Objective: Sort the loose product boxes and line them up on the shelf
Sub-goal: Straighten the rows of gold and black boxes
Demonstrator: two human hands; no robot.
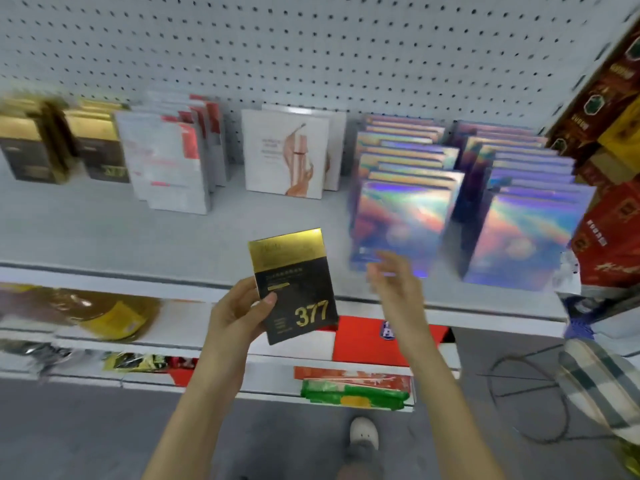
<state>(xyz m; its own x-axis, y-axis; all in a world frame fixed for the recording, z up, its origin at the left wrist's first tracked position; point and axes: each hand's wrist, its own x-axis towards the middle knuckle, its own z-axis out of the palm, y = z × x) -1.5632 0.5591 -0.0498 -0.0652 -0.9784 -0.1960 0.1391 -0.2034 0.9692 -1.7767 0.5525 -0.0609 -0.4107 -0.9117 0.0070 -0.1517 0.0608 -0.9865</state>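
a: what are the fingers doing?
b: the left hand [239, 313] is gripping a black and gold box [294, 285]. its thumb [268, 300] is pressing on the front face and the other fingers are curling round behind the left edge.
a: and the right hand?
b: the right hand [391, 289] is showing up blurred, but its fingers are hanging loosely apart and holding nothing. it is hovering just before the front holographic box [401, 216]. whether it is touching that box, i cannot tell.
a: how is the held box looking?
b: it is showing as a flat carton, upright and leaning slightly left at the top. a shiny gold band is running across its top, and the black part below is carrying small gold lettering and a big gold "377" near the bottom right corner.
a: where is it?
b: it is being held in the air before the front edge of the grey shelf [138, 237], resting on nothing.
a: what is standing around it?
b: similar black and gold boxes [100, 147] are standing far left and white and red boxes [166, 161] beside them. a white box with a peach figure [284, 152] is standing mid-shelf, all before a pegboard [311, 46].
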